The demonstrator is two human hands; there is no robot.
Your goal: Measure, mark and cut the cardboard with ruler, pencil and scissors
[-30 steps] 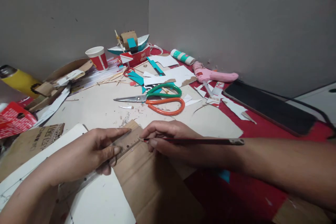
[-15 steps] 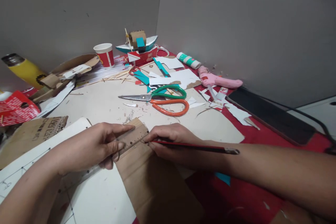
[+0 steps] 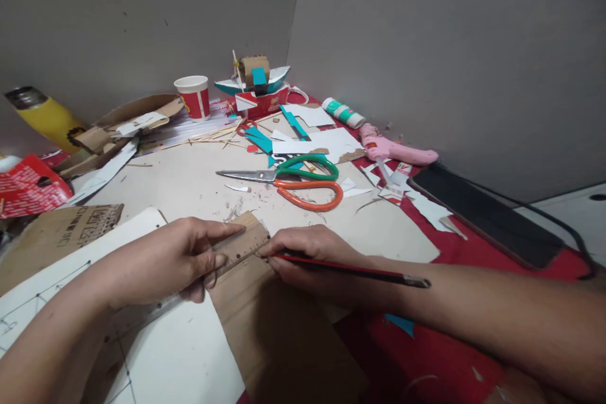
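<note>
Head view. Left hand (image 3: 177,259) flat, fingers extended and pressed down on clear ruler (image 3: 234,251), gripping nothing, only pinning it against brown cardboard sheet (image 3: 269,322). Right hand (image 3: 307,259) closed in writing grip round red pencil (image 3: 345,268), tip touching cardboard just beside ruler's far end (shaft trailing back over forearm). Cardboard near bottom centre, overlapping white paper (image 3: 180,360) marked with ruled lines. Farther back on pale work surface (image 3: 189,183): scissors (image 3: 288,180) with green and orange handles, shut, well apart from hands. Right of scissors, pink glue gun (image 3: 395,150) near wall, black phone (image 3: 478,214) on red cloth. Left rear: red-and-white paper cup (image 3: 193,96), yellow bottle (image 3: 45,118). Paper scraps scattered between.
</note>
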